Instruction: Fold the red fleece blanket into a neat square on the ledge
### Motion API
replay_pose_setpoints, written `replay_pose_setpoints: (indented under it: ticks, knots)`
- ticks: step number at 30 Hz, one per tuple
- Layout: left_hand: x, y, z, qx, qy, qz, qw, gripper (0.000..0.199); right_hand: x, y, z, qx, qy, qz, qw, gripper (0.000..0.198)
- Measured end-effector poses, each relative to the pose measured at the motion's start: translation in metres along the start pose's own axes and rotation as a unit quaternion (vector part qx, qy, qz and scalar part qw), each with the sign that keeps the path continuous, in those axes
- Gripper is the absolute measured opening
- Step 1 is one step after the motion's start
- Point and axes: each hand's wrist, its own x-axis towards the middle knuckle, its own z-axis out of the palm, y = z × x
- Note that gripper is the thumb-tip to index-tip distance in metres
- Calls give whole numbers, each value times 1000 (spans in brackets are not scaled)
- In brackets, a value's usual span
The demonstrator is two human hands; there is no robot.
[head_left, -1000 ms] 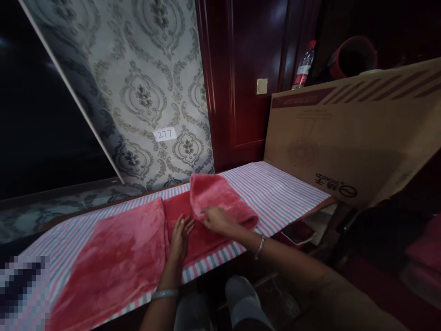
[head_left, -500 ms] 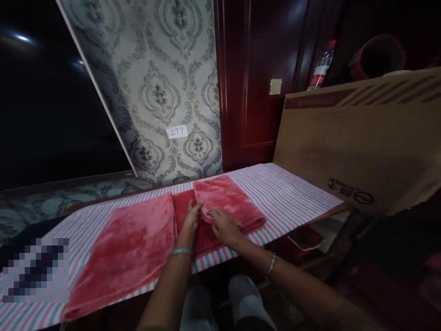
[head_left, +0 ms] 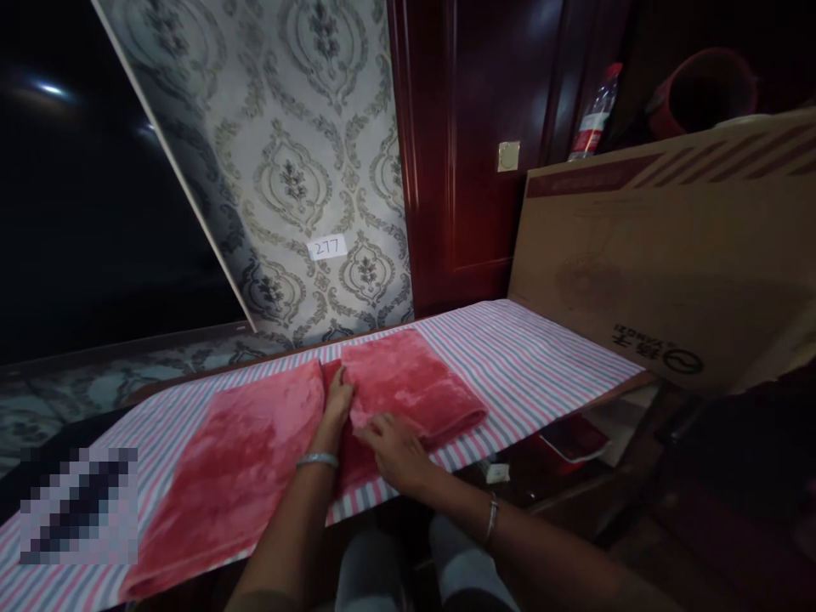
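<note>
A pink plush blanket (head_left: 255, 450) lies on the striped cloth, its two ends folded inward with a darker red strip between them. At the inner edge of the right-hand fold (head_left: 408, 378), my left hand (head_left: 339, 398) has its fingers closed on the far part of that edge. My right hand (head_left: 396, 450) pinches the near corner of the same fold, its fingertips partly hidden against the fabric. The left-hand fold lies flat beside my left wrist, untouched by my fingers.
The striped cloth (head_left: 535, 357) covers a long table against a patterned wall (head_left: 293, 178). A large cardboard box (head_left: 637, 263) stands at the right, with a red-capped bottle (head_left: 592, 123) behind its upper edge. A dark screen (head_left: 95, 212) rises at the left.
Both hands have moved left with the inner edge of the right-hand fold. The red strip between the two folds is narrower. The view has shifted slightly.
</note>
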Motion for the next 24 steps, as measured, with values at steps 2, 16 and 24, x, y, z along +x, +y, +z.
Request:
replay_pose_setpoints:
  ticks: [2, 16, 24]
  knots:
    - [0, -3, -6, -1, 2, -14, 1000, 71, -2, -4, 9, 5, -21, 3, 1000, 45]
    - [59, 10, 17, 16, 35, -50, 998, 90, -20, 7, 34, 46, 47, 61, 996, 37]
    - [80, 6, 4, 107, 88, -1, 990, 75, -10, 7, 35, 2, 38, -32, 999, 14]
